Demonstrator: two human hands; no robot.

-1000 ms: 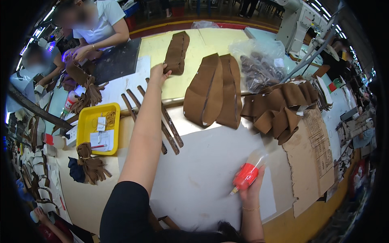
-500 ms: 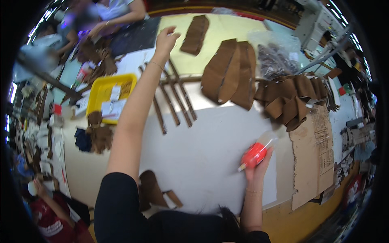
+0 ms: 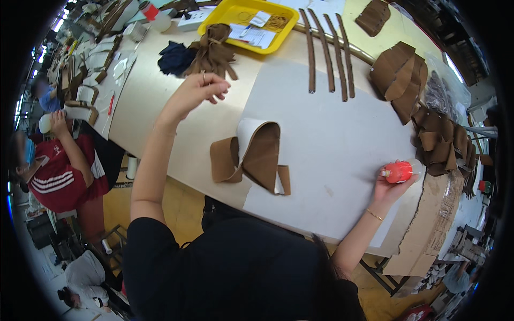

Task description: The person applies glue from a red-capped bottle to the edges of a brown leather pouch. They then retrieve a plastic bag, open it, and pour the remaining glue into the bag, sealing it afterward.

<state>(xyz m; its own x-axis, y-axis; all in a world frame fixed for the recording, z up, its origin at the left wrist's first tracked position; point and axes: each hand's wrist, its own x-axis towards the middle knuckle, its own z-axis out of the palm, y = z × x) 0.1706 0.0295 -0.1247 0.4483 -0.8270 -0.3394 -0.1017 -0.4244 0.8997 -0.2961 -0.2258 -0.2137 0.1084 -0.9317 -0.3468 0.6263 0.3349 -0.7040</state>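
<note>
My left hand (image 3: 201, 92) hovers over the left part of the table, fingers loosely bent and apart, with nothing visible in it. Just beyond it lie brown strips (image 3: 211, 51) in a bunch and a dark blue cloth scrap (image 3: 175, 58). My right hand (image 3: 386, 188) is wrapped round a squeeze bottle with a red part and a clear end (image 3: 399, 172), its nozzle pointing left. Between my hands, near the table's front edge, brown leather-like pieces (image 3: 262, 155) rest partly curled, some showing a pale underside.
A yellow tray (image 3: 211, 25) holds papers and rubber bands. Several narrow brown strips (image 3: 337, 59) lie side by side. Stacked brown panels (image 3: 399, 75) and folded brown pieces (image 3: 440, 136) lie at right, above torn cardboard (image 3: 428, 219). Another person in red (image 3: 67, 163) is at left.
My view has swung left and nearer to my body. My left hand has come back from the table's far side toward the brown bunch. The bottle is still in my right hand.
</note>
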